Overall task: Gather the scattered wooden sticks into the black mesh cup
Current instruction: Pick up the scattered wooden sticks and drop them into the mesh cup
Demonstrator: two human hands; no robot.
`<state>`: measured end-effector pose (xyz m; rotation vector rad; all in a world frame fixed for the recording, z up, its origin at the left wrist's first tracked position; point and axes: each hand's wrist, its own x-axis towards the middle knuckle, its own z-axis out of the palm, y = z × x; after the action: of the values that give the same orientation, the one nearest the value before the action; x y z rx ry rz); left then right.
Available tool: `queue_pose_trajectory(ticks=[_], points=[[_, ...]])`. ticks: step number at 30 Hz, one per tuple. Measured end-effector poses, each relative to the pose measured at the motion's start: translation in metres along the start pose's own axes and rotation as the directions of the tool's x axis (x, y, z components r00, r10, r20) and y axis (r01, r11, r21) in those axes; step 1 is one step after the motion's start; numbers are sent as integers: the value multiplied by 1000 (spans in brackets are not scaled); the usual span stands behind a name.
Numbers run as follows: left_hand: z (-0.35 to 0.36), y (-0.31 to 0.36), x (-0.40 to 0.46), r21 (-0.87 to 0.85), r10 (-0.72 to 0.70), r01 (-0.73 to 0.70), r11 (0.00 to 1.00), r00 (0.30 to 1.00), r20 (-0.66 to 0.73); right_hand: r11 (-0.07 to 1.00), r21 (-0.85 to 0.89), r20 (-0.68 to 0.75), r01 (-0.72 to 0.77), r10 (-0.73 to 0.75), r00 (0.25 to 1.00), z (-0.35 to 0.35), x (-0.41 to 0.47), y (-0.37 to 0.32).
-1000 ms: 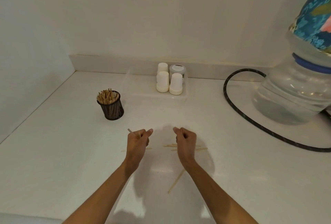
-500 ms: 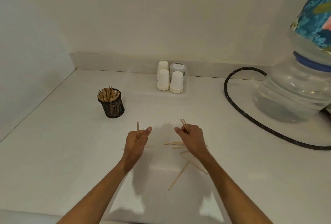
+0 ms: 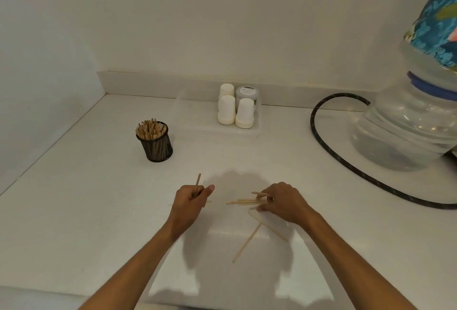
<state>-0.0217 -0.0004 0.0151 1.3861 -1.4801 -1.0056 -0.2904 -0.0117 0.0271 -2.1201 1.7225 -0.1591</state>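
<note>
Your left hand (image 3: 191, 199) is closed in a fist around one wooden stick (image 3: 197, 183), and the stick pokes up out of the top of it. Your right hand (image 3: 282, 202) is low over the white counter (image 3: 99, 210), with its fingers curled down on a little bunch of sticks (image 3: 243, 202) that lie flat and point to the left. It looks like it is pinching some of them, but you cannot tell how many it really has.

Two more sticks lie just below that hand. One long stick (image 3: 246, 243) slants down toward you, and a paler stick (image 3: 272, 229) crosses its top end.

The black mesh cup (image 3: 157, 145) stands up and to the left, well apart from your hands, and it is already full of sticks standing up.

To do this step well, push the flat sticks together so they line up side by side. Then pinch them near the middle so none tip out. Lift slowly. Grab the two crossed ones too before you go to the cup. The cup looks full and light, so I think you should slide the sticks in gently, ends first, and not bump it.
</note>
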Motion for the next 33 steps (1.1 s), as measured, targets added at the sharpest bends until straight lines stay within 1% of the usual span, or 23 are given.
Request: queue_pose_trajectory(ticks=[3,5,8,10,11,19,20,21,22,23,24,25,26,28,30,31,32,33], points=[[2,0,1,2,2,-2,1000,1000,5,999,-18,-45,40,-41,998,3,3,-4],[2,1,0,2,2,-2,1000,1000,3,996,-51,-43,76,-78,996,4,5,-6],[4,1,1,3,1,-1,1000,1000,-5,969,-209,4,129,-131,991,5,11,-11],[5,2,0,1,-1,1,1000,1000,-7,935,-320,45,151,-144,988,7,15,-16],[5,1,0,0,-4,4,1000,1000,-10,925,-347,64,155,-142,988,7,16,-17],[7,1,1,7,-35,35,999,999,-28,913,-376,164,160,-104,981,9,16,-24],[7,2,1,9,-38,39,999,999,-34,922,-355,168,156,-101,981,9,16,-23],[7,3,2,11,-39,40,999,998,-43,944,-298,168,142,-95,981,9,17,-22],[6,4,3,12,-39,39,999,998,-55,977,-178,159,114,-86,984,11,18,-20],[5,5,4,10,-38,38,999,997,-68,997,9,138,74,-75,988,12,18,-20],[4,6,5,5,-39,40,999,996,-79,971,238,107,31,-58,993,14,19,-21],[3,8,6,-7,-46,46,999,995,-86,889,459,70,-5,-30,997,14,19,-24],[3,10,7,-25,-58,56,998,994,-90,773,633,40,-30,6,999,15,20,-26],[4,13,8,-64,-89,83,994,991,-95,515,853,50,-87,85,995,17,23,-32],[5,16,10,-92,-122,113,989,988,-100,210,965,130,-158,139,982,20,26,-39],[6,16,11,-105,-131,120,987,986,-101,68,983,162,-173,141,977,21,28,-42],[8,16,12,-117,-134,122,986,986,-100,-41,984,177,-173,137,975,22,30,-44],[9,15,13,-126,-132,120,985,986,-99,-115,979,183,-168,132,974,22,32,-46]])
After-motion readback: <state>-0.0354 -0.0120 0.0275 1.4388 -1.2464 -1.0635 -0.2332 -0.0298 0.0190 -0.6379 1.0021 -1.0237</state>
